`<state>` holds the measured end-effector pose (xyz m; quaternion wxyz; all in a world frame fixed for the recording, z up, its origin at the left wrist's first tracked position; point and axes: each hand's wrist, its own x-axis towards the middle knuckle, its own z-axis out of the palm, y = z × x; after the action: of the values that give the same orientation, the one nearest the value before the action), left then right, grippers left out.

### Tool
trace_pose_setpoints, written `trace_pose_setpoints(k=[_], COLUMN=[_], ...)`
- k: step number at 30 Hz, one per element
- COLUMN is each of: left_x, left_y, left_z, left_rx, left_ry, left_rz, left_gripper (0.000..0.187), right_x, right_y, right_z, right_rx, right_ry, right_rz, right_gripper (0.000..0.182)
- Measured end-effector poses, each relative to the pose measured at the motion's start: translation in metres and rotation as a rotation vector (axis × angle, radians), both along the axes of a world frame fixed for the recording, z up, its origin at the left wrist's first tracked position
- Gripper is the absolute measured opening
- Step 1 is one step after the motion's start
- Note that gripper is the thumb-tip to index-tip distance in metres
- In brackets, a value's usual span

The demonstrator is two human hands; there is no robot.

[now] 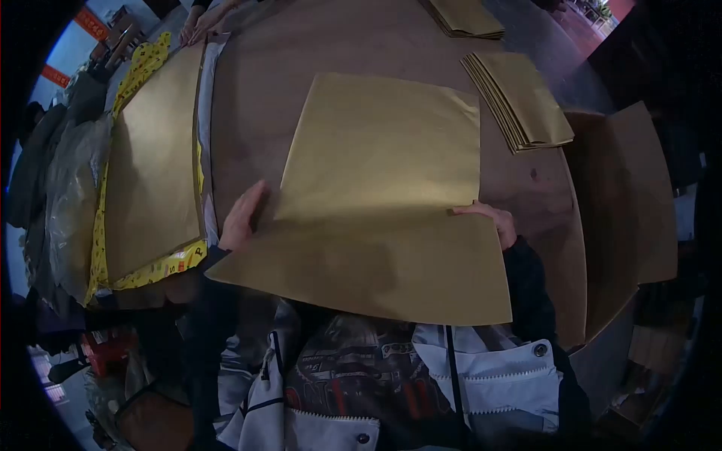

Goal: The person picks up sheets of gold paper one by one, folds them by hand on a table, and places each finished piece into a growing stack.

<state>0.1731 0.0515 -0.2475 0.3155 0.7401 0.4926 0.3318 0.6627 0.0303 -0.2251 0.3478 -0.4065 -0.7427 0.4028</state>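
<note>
A large brown paper sheet (383,150) lies before me on the table, its near part bent up and hanging toward my body. At the sheet's left edge is my left hand (242,216), fingers stretched out and nothing gripped. My right hand (492,219) is at the right edge, its thumb over the paper and the other fingers partly hidden, with the sheet pinched there. Left of me, a stack of flat brown sheets (154,150) lies inside opened yellow wrapping (150,272).
Folded brown paper bundles (519,101) lie at the right, with another (466,16) farther back on the brown table (256,98). An open cardboard box (617,195) stands at the right edge. A co-worker's hands (201,24) are at the upper left. Clear plastic (74,188) hangs at the left.
</note>
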Motion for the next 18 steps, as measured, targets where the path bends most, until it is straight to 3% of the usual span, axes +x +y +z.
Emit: trace_pose_setpoints(k=[1,3,4,5,7,8,9,11,12,14,15,16,18], left_x=[0.002,0.006,0.003,-0.008,-0.031,0.005,0.003,0.000,0.006,0.024,0.028,0.032,0.039], left_y=[0.005,0.016,0.020,0.021,0.019,-0.014,-0.028,-0.040,-0.039,-0.036,-0.030,-0.021,-0.004], left_z=[-0.003,-0.006,-0.003,-0.010,-0.030,0.015,0.008,-0.010,-0.001,0.026,0.025,0.025,0.026], left_rx=[0.002,0.264,0.337,0.336,0.089,0.066,0.062,-0.582,-0.582,-0.341,-0.389,-0.383,-0.415], left_ry=[0.000,0.381,0.352,0.350,0.437,0.064,0.061,-0.690,-0.693,0.069,0.124,0.124,0.189], left_rz=[0.004,-0.116,-0.202,-0.206,-0.487,-0.311,-0.323,-0.341,-0.344,0.054,0.199,0.199,0.233], left_gripper=[0.071,0.058,0.038,0.038,0.025,0.013,0.013,0.020,0.020,0.023,0.025,0.025,0.017], right_x=[-0.001,0.001,0.004,0.009,0.021,0.028,0.034,0.046,0.053,0.061,0.062,0.004,-0.016], right_y=[-0.002,-0.003,-0.003,-0.004,-0.004,-0.003,-0.004,-0.007,-0.006,0.001,0.005,0.017,0.033], right_z=[-0.001,-0.005,-0.012,-0.023,-0.035,-0.038,-0.043,-0.071,-0.095,-0.131,-0.137,-0.027,-0.009], right_rx=[0.002,0.006,0.005,-0.015,-0.040,0.019,0.077,0.129,0.190,0.321,0.387,0.266,0.214], right_ry=[0.000,0.002,0.000,0.021,0.038,-0.096,-0.231,-0.295,-0.355,-0.469,-0.523,-0.324,-0.435], right_rz=[0.004,-0.016,-0.017,-0.045,-0.085,-0.057,-0.029,-0.116,-0.189,-0.334,-0.409,-0.456,-0.542], right_gripper=[0.024,0.019,0.019,0.018,0.017,0.017,0.017,0.018,0.019,0.022,0.023,0.027,0.029])
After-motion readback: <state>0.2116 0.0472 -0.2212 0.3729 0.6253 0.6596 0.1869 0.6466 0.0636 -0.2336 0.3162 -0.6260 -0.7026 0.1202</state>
